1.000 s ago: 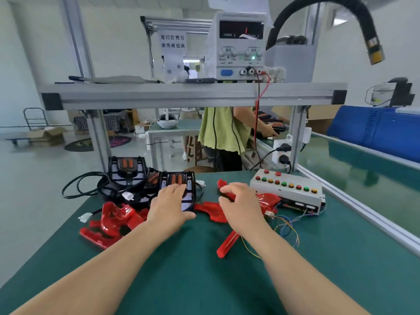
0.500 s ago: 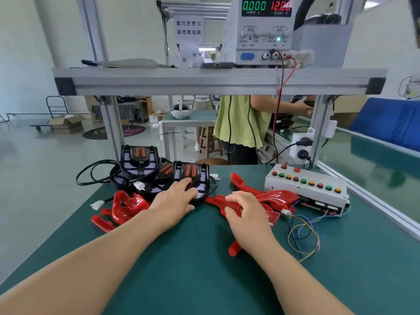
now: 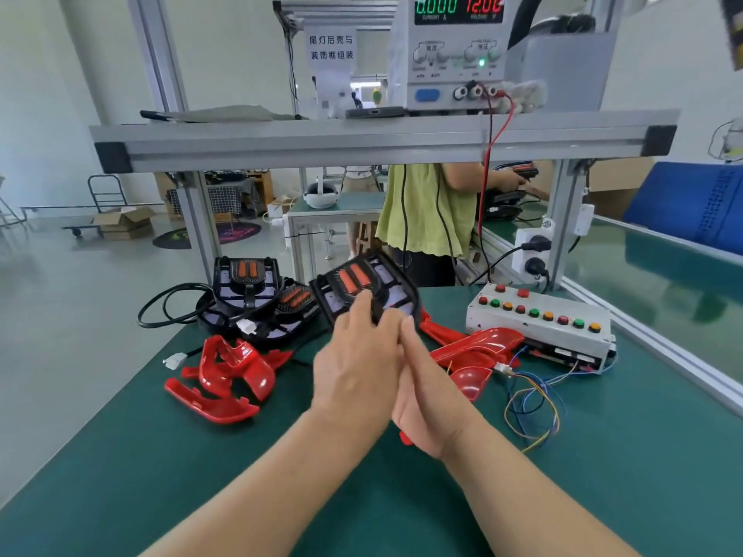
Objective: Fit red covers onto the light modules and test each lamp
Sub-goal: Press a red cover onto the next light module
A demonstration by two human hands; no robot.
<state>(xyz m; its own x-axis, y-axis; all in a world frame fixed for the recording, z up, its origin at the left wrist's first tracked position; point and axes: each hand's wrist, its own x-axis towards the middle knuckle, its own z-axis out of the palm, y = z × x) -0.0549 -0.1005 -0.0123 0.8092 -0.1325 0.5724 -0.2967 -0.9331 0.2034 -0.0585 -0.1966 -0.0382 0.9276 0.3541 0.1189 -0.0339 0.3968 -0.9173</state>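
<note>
My left hand (image 3: 354, 367) grips a black light module (image 3: 354, 281) with orange strips and holds it tilted above the green table. My right hand (image 3: 426, 404) presses against the left one, fingers long, around a red cover (image 3: 478, 347). That cover's tip pokes out below the palm, and most of it is hidden by the hand. Two more black modules (image 3: 245, 283) lie stacked at the back left. Loose red covers (image 3: 229, 371) lie in front of them.
A white button box (image 3: 538, 315) with coloured buttons sits at the right, and thin wires (image 3: 530, 404) trail from it. A black cable (image 3: 161, 307) loops at the left edge. A power supply (image 3: 454, 50) stands on the shelf above. A person in a green shirt (image 3: 426, 211) works beyond the table.
My left hand has lifted the nearest black module off the table and tilted it. My right hand has come left against it with the red cover.
</note>
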